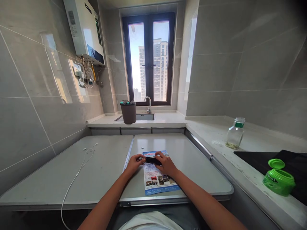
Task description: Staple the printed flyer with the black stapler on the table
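Both hands meet over a printed flyer (151,187) lying on the folding table (107,163). A slim black object (153,160) with small light marks spans the gap between them; its exact kind is too small to make out. My right hand (166,163) is closed around the right end of this black object. At the opposite end, my left hand (135,163) is closed in a pinch, its fingertips at a thin piece on the object's tip. Just beyond the flyer's top edge, a tiny white piece (142,148) rests on the table.
A white cable (79,172) runs over the table's left half and off the front edge. Behind stand a dark bin (128,112) and a sink (146,117) with a faucet (149,105). The right counter holds a glass bottle (235,134) and an open green mint tub (279,181).
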{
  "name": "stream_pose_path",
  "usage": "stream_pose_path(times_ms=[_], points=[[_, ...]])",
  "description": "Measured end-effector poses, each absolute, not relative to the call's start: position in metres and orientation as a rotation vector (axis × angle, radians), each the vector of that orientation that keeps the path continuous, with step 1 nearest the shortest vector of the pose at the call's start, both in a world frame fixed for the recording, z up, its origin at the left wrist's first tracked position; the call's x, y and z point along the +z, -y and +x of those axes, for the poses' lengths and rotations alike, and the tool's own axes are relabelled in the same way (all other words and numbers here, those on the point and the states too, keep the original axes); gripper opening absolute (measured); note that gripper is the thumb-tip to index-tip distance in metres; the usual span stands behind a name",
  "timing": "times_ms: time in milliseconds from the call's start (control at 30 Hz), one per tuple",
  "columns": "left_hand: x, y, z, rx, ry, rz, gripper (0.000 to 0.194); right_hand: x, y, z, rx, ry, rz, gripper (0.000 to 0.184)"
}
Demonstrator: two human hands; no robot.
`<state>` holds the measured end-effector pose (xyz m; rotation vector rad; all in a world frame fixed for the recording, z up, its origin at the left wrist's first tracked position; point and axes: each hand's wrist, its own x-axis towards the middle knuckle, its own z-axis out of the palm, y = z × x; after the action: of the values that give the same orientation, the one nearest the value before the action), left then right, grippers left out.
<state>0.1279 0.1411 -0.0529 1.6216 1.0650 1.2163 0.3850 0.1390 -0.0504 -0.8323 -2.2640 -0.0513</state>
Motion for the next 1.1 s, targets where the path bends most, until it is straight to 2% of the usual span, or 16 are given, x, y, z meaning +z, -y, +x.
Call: stream_pose_path(times_ms=[267,600,833,933,1000,1100], points=[[-0.056,-0.139,0.126,1.112,-0.802,1.197,0.05,-0.048,-0.137,0.381,-0.602,2.216,-0.555,0.037],[-0.063,-0.147,0.116,1.026,-0.717,1.065,0.033,-0.048,-0.135,0.383,-0.812,2.242,-0.478,0.025],[-0.06,-0.146,0.119,1.085,-0.794,1.03,0.03,-0.047,-0.137,0.388,-0.572,2.136,-0.713,0.044],[-0.059,-0.144,0.123,1.088,-0.789,1.063,0.037,-0.047,-0.14,0.391,-0.352,2.045,-0.8,0.053],[-0.058,-0.142,0.126,1.059,-0.804,1.152,0.044,-0.046,-0.143,0.391,-0.183,1.954,-0.853,0.05],[-0.057,-0.137,0.132,0.959,-0.856,1.366,0.053,-0.047,-0.149,0.391,0.065,1.862,-0.941,0.033]])
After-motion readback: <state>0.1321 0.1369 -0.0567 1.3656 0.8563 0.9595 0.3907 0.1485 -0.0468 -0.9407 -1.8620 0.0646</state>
